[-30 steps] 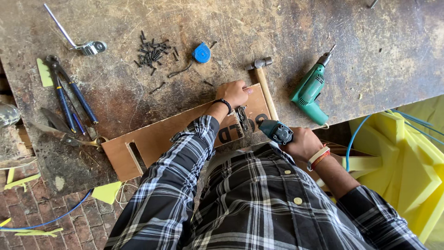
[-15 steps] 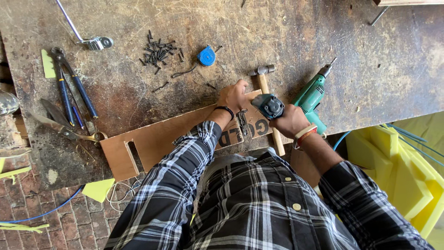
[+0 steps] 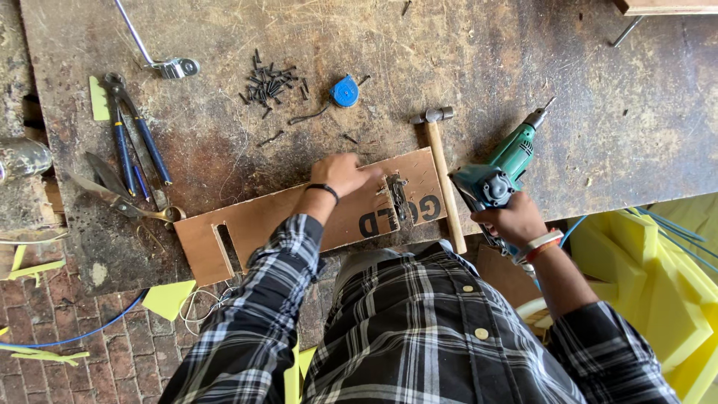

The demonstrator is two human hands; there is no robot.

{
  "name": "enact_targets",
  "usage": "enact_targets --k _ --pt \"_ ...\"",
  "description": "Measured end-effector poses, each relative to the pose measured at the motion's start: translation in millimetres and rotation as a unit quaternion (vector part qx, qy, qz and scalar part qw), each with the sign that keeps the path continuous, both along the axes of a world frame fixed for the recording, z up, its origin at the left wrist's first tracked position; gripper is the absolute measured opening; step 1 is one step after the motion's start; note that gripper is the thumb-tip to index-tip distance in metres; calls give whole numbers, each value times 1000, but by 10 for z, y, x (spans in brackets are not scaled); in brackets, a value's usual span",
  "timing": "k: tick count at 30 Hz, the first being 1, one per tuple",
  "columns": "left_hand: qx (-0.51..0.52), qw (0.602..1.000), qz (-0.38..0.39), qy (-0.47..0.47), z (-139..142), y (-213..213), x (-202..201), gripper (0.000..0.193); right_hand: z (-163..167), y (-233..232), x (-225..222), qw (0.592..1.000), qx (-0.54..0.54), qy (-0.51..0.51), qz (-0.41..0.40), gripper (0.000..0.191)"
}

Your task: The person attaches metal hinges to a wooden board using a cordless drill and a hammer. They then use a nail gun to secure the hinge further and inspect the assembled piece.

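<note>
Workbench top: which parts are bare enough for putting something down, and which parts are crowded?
The workbench is bare right of the green drill, and between the screws and the brown board. It is crowded at the left by the pliers and near the hammer.

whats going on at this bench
A person in a plaid shirt is working at a worn workbench. Their left hand presses down on a brown board that carries a small metal fitting. Their right hand grips a green power drill beside the board, its bit pointing away from the fitting. A hammer lies between board and drill. Dark screws, a blue tape measure and blue-handled pliers lie farther off.
</note>
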State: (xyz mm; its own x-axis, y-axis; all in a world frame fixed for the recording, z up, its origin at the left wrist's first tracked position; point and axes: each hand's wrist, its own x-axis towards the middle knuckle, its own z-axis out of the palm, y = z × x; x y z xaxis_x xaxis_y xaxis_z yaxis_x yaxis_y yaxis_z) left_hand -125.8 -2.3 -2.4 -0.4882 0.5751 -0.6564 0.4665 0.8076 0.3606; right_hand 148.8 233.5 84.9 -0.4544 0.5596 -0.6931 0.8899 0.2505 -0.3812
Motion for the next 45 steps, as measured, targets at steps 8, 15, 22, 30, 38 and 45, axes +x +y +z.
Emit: enact_targets --k 8,15,22,30,38,45 --pt "98 981 -54 156 396 -272 53 69 151 -144 265 985 -25 142 -94 39" --pt "221 866 -161 419 486 -661 208 22 231 -96 277 964 -70 231 -112 29" --pt "261 876 -99 393 47 -898 759 12 353 -59 41 984 -105 135 -49 49" --pt "290 914 -37 280 -26 -859 778 32 341 197 -1028 969 -233 -35 68 31" --pt "295 914 6 280 41 -793 835 33 209 280 -1940 948 -266 -143 102 4" --pt "295 913 20 281 28 -762 851 32 350 448 -1882 922 -281 -217 157 10"
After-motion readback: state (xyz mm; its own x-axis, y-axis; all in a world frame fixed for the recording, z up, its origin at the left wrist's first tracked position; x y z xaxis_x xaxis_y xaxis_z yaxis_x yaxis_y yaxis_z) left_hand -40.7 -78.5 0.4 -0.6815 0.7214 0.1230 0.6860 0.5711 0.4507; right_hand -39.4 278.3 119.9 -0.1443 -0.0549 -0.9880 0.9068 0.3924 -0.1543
